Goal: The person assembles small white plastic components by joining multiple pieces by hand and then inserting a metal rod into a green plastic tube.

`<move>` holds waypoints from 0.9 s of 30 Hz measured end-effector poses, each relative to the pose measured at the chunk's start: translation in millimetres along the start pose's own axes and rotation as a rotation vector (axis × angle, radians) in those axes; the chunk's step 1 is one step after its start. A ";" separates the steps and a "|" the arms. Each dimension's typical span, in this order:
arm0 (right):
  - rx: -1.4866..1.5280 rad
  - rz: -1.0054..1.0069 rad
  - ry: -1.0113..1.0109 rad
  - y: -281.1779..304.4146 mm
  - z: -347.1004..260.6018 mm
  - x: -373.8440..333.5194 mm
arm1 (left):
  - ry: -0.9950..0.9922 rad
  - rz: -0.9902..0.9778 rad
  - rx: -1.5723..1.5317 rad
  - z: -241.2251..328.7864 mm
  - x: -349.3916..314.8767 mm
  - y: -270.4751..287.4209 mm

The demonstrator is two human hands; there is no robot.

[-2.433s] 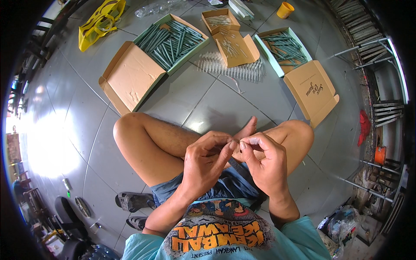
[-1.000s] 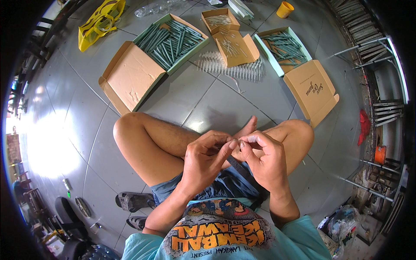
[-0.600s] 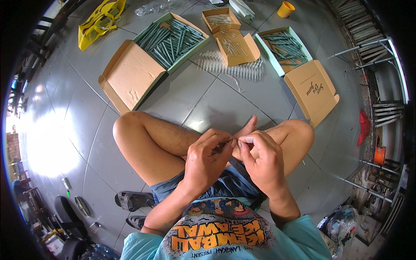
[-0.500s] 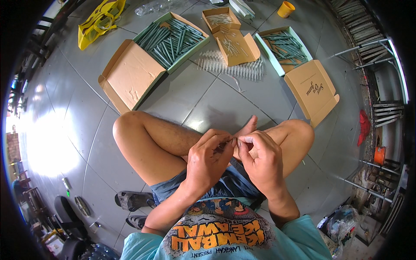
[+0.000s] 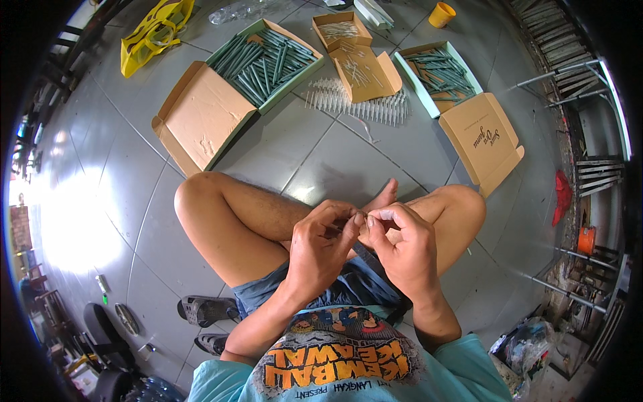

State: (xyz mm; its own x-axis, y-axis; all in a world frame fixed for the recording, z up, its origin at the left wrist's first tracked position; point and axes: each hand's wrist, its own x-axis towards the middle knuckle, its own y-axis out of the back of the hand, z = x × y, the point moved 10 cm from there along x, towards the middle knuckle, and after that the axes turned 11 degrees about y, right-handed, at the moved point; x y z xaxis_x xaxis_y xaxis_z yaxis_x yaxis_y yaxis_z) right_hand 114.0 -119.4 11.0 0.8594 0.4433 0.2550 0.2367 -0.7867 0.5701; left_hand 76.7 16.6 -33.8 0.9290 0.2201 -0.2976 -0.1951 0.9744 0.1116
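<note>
Thumb and forefinger are pinched together on the left hand (image 5: 319,244), same deal on the right hand (image 5: 406,246), tips pretty much meeting above the crossed legs (image 5: 234,218). Whether anything's gripped there can't be told, way too small. Farther out on the grey tiled floor (image 5: 328,157), a row of thin clear pieces (image 5: 385,112) is laid out beside an open brown box (image 5: 388,72) holding more slim ones. Dark green sticks (image 5: 268,70) are piled in a mint-edged box (image 5: 207,114) far left; similar ones are kept in a smaller box (image 5: 481,130) far right.
</note>
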 end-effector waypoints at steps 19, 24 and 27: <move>0.251 0.064 -0.180 -0.3 16.1 -7.7 | 0.277 -0.166 -0.455 -27.5 0.3 -8.8; 0.253 0.086 -0.180 -0.1 15.3 -7.5 | 0.045 0.019 -0.231 -11.0 -2.2 3.0; 0.221 0.091 -0.147 0.7 12.2 -6.6 | 0.056 0.005 -0.239 -10.5 -3.7 1.2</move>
State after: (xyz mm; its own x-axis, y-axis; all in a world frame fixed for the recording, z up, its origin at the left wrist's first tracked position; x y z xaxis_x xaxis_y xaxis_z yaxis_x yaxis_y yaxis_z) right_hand 114.0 -128.1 0.2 0.9343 0.3122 0.1719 0.2349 -0.9022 0.3617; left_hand 69.7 17.4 -42.5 0.9103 0.2202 -0.3505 -0.2744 0.9550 -0.1127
